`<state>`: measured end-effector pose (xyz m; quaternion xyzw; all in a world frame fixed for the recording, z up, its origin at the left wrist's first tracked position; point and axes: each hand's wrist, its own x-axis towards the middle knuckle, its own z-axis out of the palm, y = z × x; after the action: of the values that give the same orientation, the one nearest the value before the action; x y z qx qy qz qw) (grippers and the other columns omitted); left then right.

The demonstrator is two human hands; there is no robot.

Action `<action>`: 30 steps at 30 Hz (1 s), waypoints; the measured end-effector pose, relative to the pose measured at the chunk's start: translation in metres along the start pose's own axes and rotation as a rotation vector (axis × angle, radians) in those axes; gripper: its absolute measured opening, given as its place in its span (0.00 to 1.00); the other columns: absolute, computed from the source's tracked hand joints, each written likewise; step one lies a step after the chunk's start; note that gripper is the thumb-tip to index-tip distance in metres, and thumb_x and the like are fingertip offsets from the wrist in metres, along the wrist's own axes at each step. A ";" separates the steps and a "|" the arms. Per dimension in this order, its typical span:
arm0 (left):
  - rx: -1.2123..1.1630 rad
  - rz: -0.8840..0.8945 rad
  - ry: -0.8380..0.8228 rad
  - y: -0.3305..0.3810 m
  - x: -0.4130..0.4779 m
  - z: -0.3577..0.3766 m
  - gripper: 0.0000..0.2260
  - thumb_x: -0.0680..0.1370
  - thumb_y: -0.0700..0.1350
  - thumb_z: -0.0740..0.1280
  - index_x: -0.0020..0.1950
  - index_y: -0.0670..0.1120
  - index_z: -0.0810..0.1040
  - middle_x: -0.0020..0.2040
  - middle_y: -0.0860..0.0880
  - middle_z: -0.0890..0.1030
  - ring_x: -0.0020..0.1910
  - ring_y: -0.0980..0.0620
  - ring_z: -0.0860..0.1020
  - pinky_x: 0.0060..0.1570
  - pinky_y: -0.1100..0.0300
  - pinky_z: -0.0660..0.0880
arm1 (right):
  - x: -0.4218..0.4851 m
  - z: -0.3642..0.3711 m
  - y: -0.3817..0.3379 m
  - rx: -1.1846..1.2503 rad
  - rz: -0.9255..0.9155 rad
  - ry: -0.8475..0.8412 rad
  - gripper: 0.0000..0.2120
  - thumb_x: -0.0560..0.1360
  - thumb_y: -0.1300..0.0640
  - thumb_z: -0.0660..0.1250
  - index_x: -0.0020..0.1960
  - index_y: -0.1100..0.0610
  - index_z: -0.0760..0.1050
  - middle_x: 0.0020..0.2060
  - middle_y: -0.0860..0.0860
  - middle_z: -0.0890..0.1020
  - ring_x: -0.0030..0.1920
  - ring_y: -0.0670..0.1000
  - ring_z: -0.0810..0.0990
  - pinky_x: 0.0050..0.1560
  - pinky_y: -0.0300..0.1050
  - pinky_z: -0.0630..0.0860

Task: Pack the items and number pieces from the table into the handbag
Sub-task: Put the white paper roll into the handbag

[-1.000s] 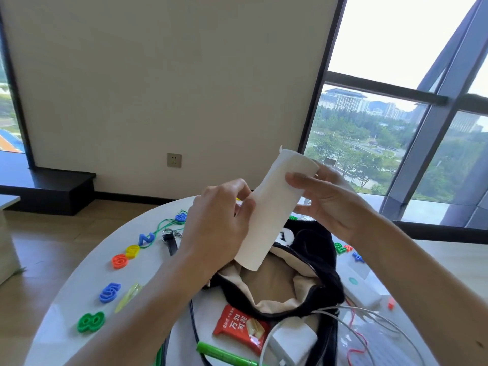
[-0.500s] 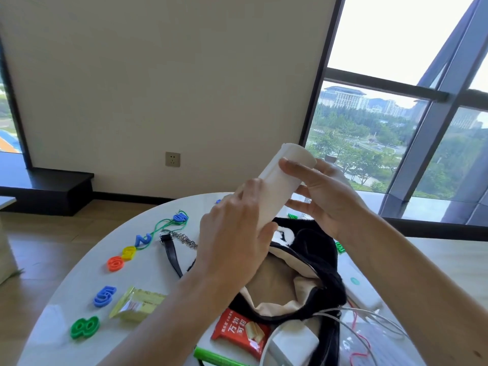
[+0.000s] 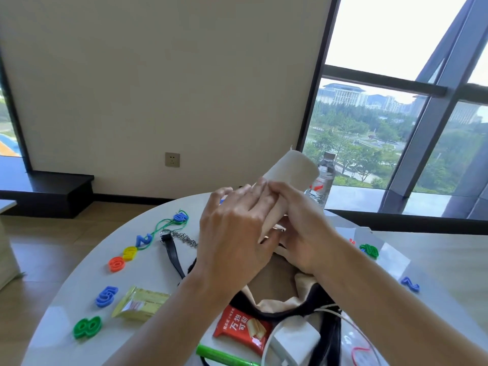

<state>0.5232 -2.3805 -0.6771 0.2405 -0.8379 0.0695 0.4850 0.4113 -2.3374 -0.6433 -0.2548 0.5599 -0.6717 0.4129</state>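
A rolled white paper sheet (image 3: 293,169) is gripped by both hands above the open black handbag (image 3: 280,297) with its beige lining. My left hand (image 3: 232,233) wraps the roll's lower part from the left; my right hand (image 3: 301,225) holds it from the right. Number pieces lie on the white table (image 3: 66,294): green 8 (image 3: 87,326), blue 5 (image 3: 107,295), orange 6 (image 3: 116,263), yellow piece (image 3: 130,252), blue 2 (image 3: 144,239), blue piece (image 3: 180,216), green piece (image 3: 369,250), blue 2 (image 3: 410,283).
A yellow packet (image 3: 140,303), red snack packet (image 3: 243,330), green marker (image 3: 224,356), white charger (image 3: 293,342) with cables, and a green cord (image 3: 161,224) lie around the bag. The bag's strap and chain (image 3: 174,243) stretch left. A water bottle (image 3: 323,178) stands at the far edge.
The flat paper sheet has been rolled into a tube. Both hands closed together around its lower part. The yellow packet came into view as my left arm shifted.
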 end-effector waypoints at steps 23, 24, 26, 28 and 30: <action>-0.041 -0.082 -0.478 -0.060 -0.043 0.040 0.11 0.70 0.33 0.63 0.38 0.48 0.66 0.34 0.53 0.71 0.35 0.46 0.74 0.32 0.55 0.67 | -0.040 -0.068 0.025 -0.558 -0.830 0.181 0.34 0.62 0.46 0.80 0.61 0.42 0.65 0.56 0.43 0.84 0.53 0.46 0.86 0.47 0.45 0.84; -0.070 -0.061 -0.462 -0.060 -0.039 0.037 0.10 0.69 0.33 0.63 0.37 0.47 0.67 0.34 0.53 0.72 0.34 0.46 0.74 0.32 0.55 0.68 | -0.043 -0.068 0.024 -0.528 -0.868 0.186 0.33 0.60 0.46 0.80 0.58 0.40 0.64 0.55 0.44 0.84 0.52 0.48 0.86 0.46 0.44 0.84; -0.135 -0.035 -0.423 -0.062 -0.033 0.034 0.08 0.69 0.34 0.65 0.39 0.47 0.74 0.40 0.52 0.78 0.38 0.47 0.76 0.35 0.54 0.73 | -0.048 -0.067 0.026 -0.492 -0.954 0.198 0.32 0.60 0.49 0.82 0.52 0.37 0.64 0.54 0.46 0.85 0.52 0.51 0.86 0.47 0.45 0.84; -0.172 -0.033 -0.389 -0.061 -0.032 0.034 0.12 0.71 0.34 0.66 0.48 0.48 0.82 0.50 0.53 0.80 0.46 0.48 0.78 0.43 0.52 0.75 | -0.050 -0.064 0.034 -0.506 -1.033 0.194 0.31 0.61 0.50 0.84 0.50 0.36 0.65 0.54 0.45 0.84 0.55 0.51 0.85 0.49 0.46 0.84; -0.151 -0.028 -0.379 -0.057 -0.031 0.036 0.20 0.73 0.34 0.64 0.59 0.51 0.82 0.56 0.53 0.79 0.51 0.49 0.77 0.51 0.50 0.73 | -0.050 -0.059 0.046 -0.578 -1.066 0.199 0.29 0.59 0.46 0.82 0.49 0.37 0.65 0.50 0.39 0.83 0.54 0.44 0.84 0.49 0.41 0.83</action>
<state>0.5350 -2.4326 -0.7289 0.2236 -0.9136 -0.0467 0.3363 0.4027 -2.2644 -0.6965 -0.5373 0.5506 -0.6274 -0.1201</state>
